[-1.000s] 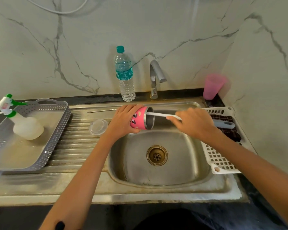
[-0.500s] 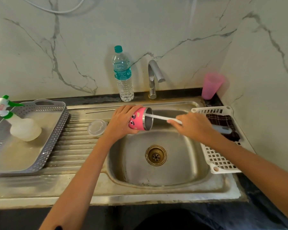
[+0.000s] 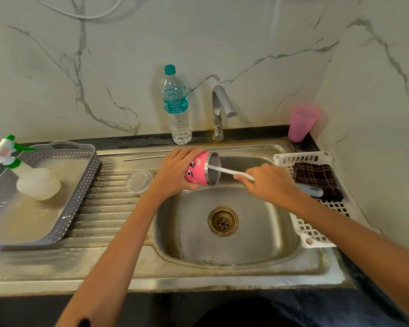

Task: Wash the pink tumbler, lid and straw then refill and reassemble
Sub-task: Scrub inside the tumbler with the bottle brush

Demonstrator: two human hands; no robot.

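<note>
My left hand (image 3: 172,173) grips the pink tumbler (image 3: 198,169), held on its side over the sink's back left corner, steel mouth facing right. My right hand (image 3: 269,182) holds the white handle of a bottle brush (image 3: 227,171); its front end reaches inside the tumbler, and its grey end (image 3: 313,191) sticks out behind my hand. The clear lid (image 3: 138,181) lies on the ribbed drainboard just left of my left hand. The thin metal straw (image 3: 144,158) lies along the drainboard's back edge.
A water bottle (image 3: 177,107) and the tap (image 3: 220,109) stand behind the sink (image 3: 224,258). At the right are a pink cup (image 3: 302,121) and a white basket (image 3: 316,234) with a dark cloth (image 3: 314,178). At the left, a grey tray (image 3: 80,185) holds a spray bottle (image 3: 31,178).
The brush handle has shifted a little in the tumbler's mouth as my right hand works it. The tumbler and my left hand stay in place.
</note>
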